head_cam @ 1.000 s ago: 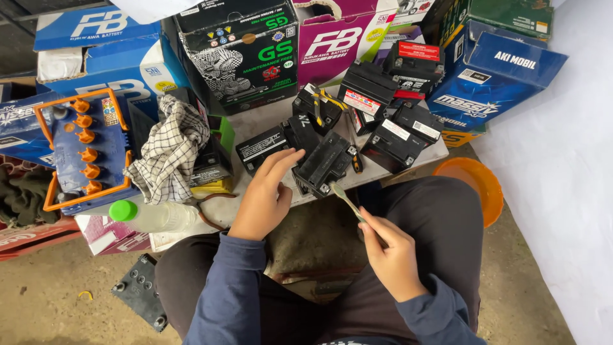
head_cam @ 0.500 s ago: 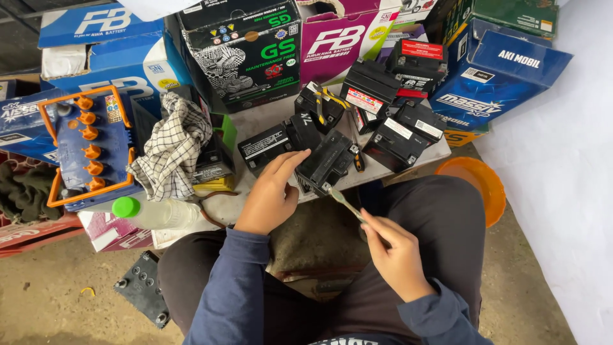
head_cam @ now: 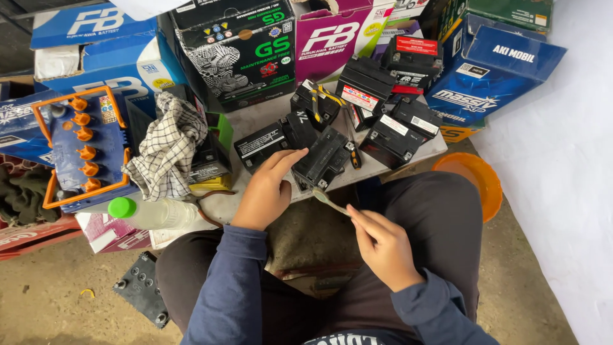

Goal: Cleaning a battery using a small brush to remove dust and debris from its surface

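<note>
Batteries crowd the counter (head_cam: 255,121); the nearest battery (head_cam: 324,158) is a small black box, lying tilted at the counter's front edge, its ribbed face up and a metal terminal at its near corner; the left hand (head_cam: 267,191) rests on it, fingers (head_cam: 288,158) laid flat against its left side, the grip loose rather than closed round it; the right hand (head_cam: 382,246) pinches a thin metal tool (head_cam: 331,201) between thumb and fingers, the grip narrow and holding the tool's handle; the tool's pale tip sits just below the battery's near corner, though contact cannot be told; other black batteries (head_cam: 396,131) stand behind, some with red and white labels; pliers (head_cam: 319,99) with yellow handles lie on one of them; a screwdriver (head_cam: 352,150) lies just right of the held battery; a checked cloth (head_cam: 167,150) is heaped at the left, beside a blue case (head_cam: 86,150) with orange caps; a clear bottle (head_cam: 153,214) with a green cap lies below the cloth; an orange bowl (head_cam: 479,182) sits on the floor to the right.
</note>
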